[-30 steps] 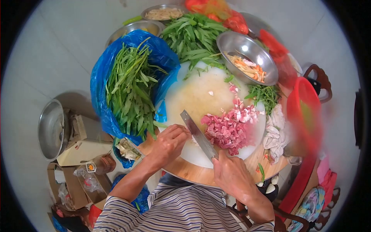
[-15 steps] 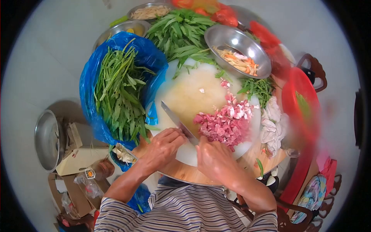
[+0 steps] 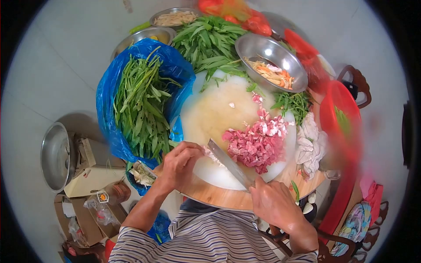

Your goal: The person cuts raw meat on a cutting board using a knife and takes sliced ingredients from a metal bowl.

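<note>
My right hand (image 3: 276, 201) grips the handle of a kitchen knife (image 3: 230, 165), its blade slanting up and left over the front of the round white cutting board (image 3: 206, 105). My left hand (image 3: 180, 164) is at the board's front left edge, fingers curled together; whatever they hold is hidden. Between its fingertips and the blade lie small pale slices (image 3: 212, 155). Right of the knife spreads a heap of chopped pink pieces (image 3: 258, 147) that look like raw meat, with whitish bits (image 3: 276, 125) on its upper right side.
A blue plastic bag (image 3: 103, 92) of leafy greens (image 3: 142, 105) stands left of the board. More greens (image 3: 206, 39) lie behind it. A steel bowl (image 3: 245, 44) holds orange and pale strips. A crumpled white cloth (image 3: 311, 149) and red basin (image 3: 329, 105) are at right.
My right hand has drawn the knife right and toward me. My left hand has moved slightly left, away from the blade, uncovering pale slices. The view has shifted a little.
</note>
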